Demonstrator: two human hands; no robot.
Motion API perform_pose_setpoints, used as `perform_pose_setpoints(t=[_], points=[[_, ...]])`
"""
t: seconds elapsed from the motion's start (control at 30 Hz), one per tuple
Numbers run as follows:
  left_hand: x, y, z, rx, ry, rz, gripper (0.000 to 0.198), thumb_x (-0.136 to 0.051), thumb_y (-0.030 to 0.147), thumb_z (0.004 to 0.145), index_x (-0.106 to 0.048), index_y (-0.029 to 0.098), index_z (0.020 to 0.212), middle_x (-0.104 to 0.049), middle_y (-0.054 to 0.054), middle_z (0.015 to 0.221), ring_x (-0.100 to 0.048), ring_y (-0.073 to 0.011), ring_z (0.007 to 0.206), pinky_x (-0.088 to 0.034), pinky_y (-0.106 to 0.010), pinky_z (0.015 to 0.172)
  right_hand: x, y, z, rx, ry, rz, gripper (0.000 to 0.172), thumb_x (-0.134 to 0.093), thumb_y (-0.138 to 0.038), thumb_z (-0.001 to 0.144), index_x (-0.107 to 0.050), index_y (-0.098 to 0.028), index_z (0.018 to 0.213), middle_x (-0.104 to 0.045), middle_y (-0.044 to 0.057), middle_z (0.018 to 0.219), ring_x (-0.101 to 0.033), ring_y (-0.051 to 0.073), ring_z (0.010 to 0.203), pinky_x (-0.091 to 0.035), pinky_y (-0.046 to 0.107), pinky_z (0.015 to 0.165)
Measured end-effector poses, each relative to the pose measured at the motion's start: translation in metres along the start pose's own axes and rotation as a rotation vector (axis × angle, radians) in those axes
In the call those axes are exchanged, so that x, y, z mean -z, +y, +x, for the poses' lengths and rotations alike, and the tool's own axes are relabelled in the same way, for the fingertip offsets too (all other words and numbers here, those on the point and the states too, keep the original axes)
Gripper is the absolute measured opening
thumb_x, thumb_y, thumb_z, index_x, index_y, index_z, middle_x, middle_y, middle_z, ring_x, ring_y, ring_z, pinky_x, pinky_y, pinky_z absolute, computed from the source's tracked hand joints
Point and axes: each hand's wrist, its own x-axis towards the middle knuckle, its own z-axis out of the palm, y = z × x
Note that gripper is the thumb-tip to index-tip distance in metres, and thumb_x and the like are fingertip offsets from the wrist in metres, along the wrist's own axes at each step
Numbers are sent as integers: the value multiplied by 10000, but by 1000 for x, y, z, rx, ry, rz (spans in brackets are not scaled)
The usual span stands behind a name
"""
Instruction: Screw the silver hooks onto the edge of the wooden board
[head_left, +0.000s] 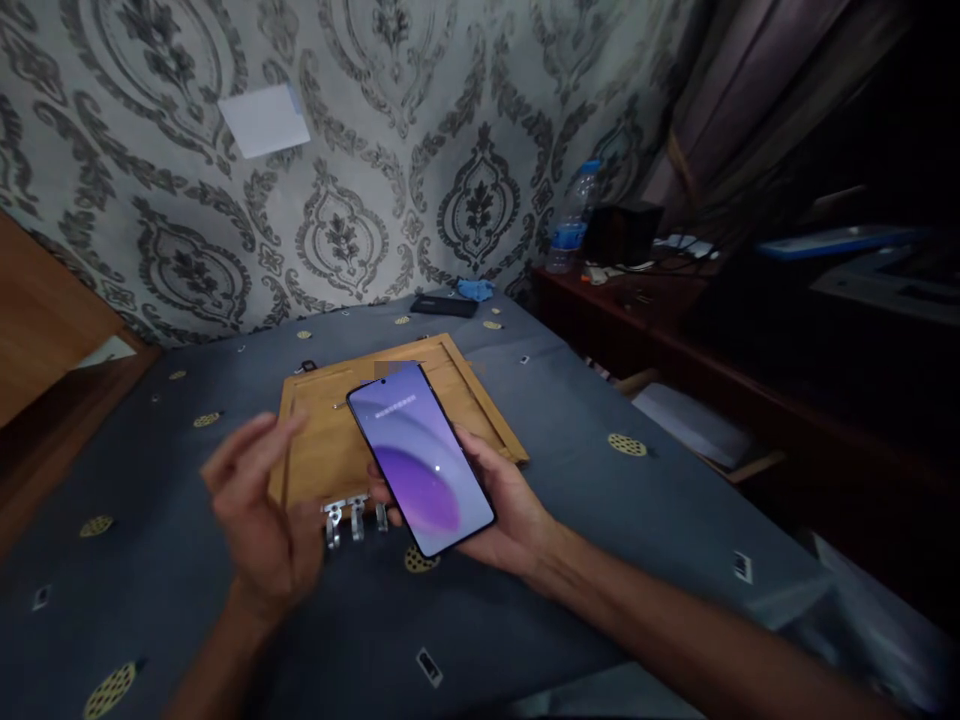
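A smartphone (427,465) with a lit purple screen lies tilted in my right hand (510,500), its thumb along one edge and fingertips showing at the other. To the left of the phone, my left hand (262,500) is raised, slightly blurred, with its fingers apart and nothing in it. Beneath both is a wooden panel (322,440) with a raised border, lying flat on the patterned dark cloth (570,620). Several metal hinges (357,520) sit at the panel's near edge, between my left hand and the phone. Part of the panel is hidden by the phone.
At the back of the cloth lie a dark flat object (444,306) and a crumpled blue item (475,290). A plastic bottle (571,225) stands on the dark red table (600,295) at right. Wooden furniture (52,320) borders the left side. Patterned wallpaper (420,150) covers the wall behind.
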Motion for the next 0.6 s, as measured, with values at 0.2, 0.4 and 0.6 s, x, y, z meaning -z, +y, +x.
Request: perform_pose_setpoints(t=[0.2,0.4,0.6], points=[[-10,21,-12,-416,-95,-91,259,-484,289,981,-544,277,1233,-723,-27,1094,-565,-212,1068,-402,-465,1046,5,0,4,28,122,93,394,-450,-444,972,-669,-147,1109,-770,87,935,-720,213,910,-508,416,978],[-13,26,-11,-462,-147,-84,276,-472,268,990,-519,243,1261,-731,-64,1108,-560,-221,1099,-369,-461,1063,5,-1,6,44,158,109,339,-506,-399,945,-686,-141,1071,-770,82,913,-717,227,951,-513,417,985],[-16,23,-8,-458,-198,-66,439,-495,241,973,-422,237,1406,-714,-68,1138,-556,-231,1129,-366,-457,1054,11,-1,7,61,171,126,335,-564,-400,919,-689,-143,1094,-764,74,872,-714,223,914,-529,405,963]])
